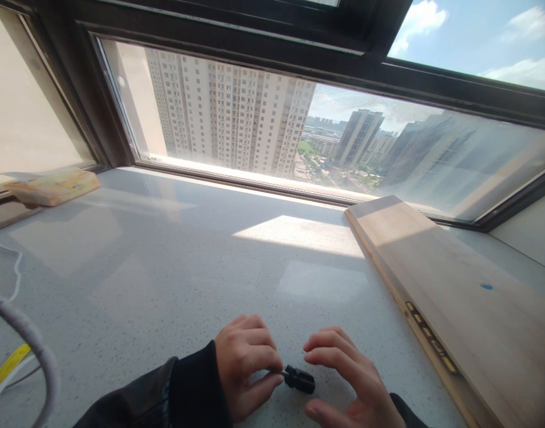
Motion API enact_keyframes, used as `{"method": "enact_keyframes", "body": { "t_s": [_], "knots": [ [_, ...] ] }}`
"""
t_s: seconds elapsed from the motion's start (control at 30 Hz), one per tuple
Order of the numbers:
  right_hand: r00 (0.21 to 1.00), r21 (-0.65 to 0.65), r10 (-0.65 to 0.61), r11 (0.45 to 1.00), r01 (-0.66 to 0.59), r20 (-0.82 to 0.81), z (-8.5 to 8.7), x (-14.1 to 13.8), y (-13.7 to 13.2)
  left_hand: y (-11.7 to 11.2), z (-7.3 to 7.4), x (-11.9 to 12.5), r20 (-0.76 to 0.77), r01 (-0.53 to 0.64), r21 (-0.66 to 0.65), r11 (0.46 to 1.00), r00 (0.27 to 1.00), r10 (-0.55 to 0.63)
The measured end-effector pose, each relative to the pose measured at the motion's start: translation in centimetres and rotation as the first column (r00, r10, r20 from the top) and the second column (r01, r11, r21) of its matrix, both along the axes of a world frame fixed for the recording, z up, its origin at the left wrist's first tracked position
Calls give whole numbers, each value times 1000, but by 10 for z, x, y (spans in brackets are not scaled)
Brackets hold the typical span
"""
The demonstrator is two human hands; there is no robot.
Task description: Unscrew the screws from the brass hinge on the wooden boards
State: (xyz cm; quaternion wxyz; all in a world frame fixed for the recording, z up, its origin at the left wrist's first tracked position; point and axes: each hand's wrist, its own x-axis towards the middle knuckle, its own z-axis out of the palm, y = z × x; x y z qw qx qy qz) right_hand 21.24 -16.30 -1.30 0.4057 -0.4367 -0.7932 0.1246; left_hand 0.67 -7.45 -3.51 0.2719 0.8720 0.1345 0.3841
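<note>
My left hand (245, 362) rests low on a grey speckled sill (165, 267), fingers curled and pinched round the thin shaft of a small black-handled tool (299, 379). The black handle sticks out to the right, lying on or just above the sill. My right hand (347, 380) hovers beside that handle with its fingers bent and apart, thumb below, holding nothing. Both wrists wear dark sleeves.
A pale wooden board (454, 297) with a metal strip along its edge lies at the right. A yellow sponge-like block (53, 187) sits at the far left by the window frame. White and yellow cables (18, 333) trail at the left edge. A large window (299, 137) runs behind.
</note>
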Motion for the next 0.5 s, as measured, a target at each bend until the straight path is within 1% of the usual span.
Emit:
{"method": "enact_keyframes", "body": {
  "t_s": [0.17, 0.33, 0.4, 0.5],
  "knots": [
    [999, -29, -2, 1000, 3, 35, -3, 1, -1, 0, 2, 0, 1, 5, 0, 1000, 1000, -5],
    [983, -134, -56, 988, 80, 177, 0, -2, -2, 1, 1, 0, 20, 7, 6, 1000, 1000, -8],
    [978, -132, -66, 987, 94, 197, 1, -4, -2, 0, 1, 0, 36, 15, 5, 1000, 999, -15],
    [984, -92, -82, 991, 98, 161, 4, -6, -3, 0, 1, 1, 57, 13, -14, 1000, 998, -12]
  ]
}}
